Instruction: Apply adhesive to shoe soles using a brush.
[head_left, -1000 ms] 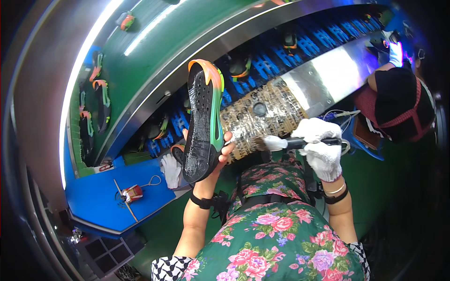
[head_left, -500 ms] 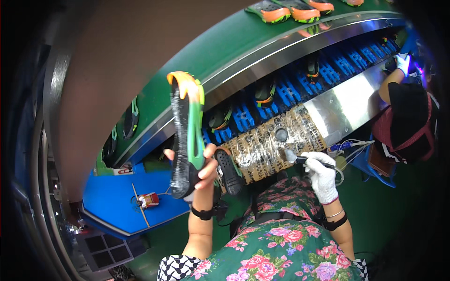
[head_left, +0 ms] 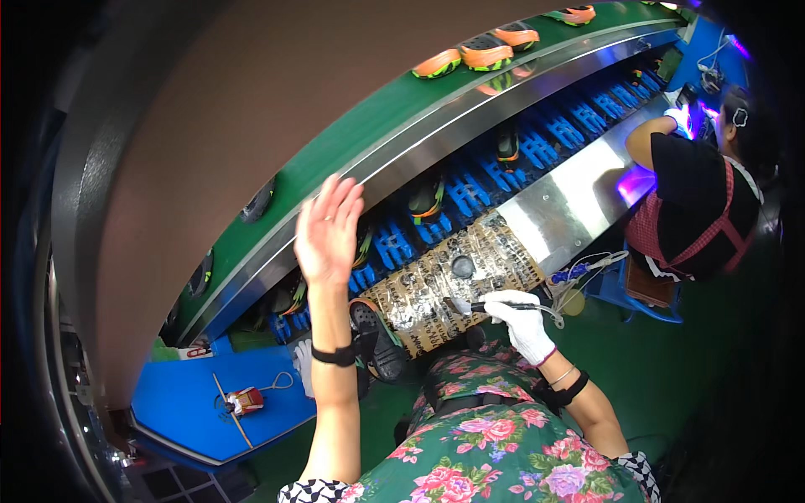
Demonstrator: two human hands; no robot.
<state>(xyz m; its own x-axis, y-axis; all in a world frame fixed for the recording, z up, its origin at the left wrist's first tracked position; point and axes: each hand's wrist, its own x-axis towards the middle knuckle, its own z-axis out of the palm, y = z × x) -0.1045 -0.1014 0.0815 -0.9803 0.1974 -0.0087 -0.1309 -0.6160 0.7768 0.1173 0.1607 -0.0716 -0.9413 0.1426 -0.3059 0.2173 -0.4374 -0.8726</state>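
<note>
My bare left hand (head_left: 329, 230) is raised over the row of blue holders, fingers stretched out and nothing in it. In my white-gloved right hand (head_left: 516, 325) is a brush (head_left: 490, 306) with a dark handle, its pale tip low over the cardboard-covered work surface (head_left: 428, 295). A small dark round pot (head_left: 462, 267) stands on that surface. A black clog (head_left: 379, 339) with an orange edge leans at the surface's left end. Behind my left wrist, another clog (head_left: 289, 298) sits near the lower end of the blue holders (head_left: 467, 194).
Several orange-and-black clogs (head_left: 486, 52) stand on the green conveyor (head_left: 394, 117) behind its metal rail. A bare metal plate (head_left: 558, 220) adjoins the cardboard. At the right a co-worker (head_left: 696, 184) works near a purple light. A blue table (head_left: 176, 394) at left carries a small red device (head_left: 245, 401).
My left hand has let go of the orange-toed clog and is now spread open. The brush in my right hand has come lower and left. The whole view has shifted.
</note>
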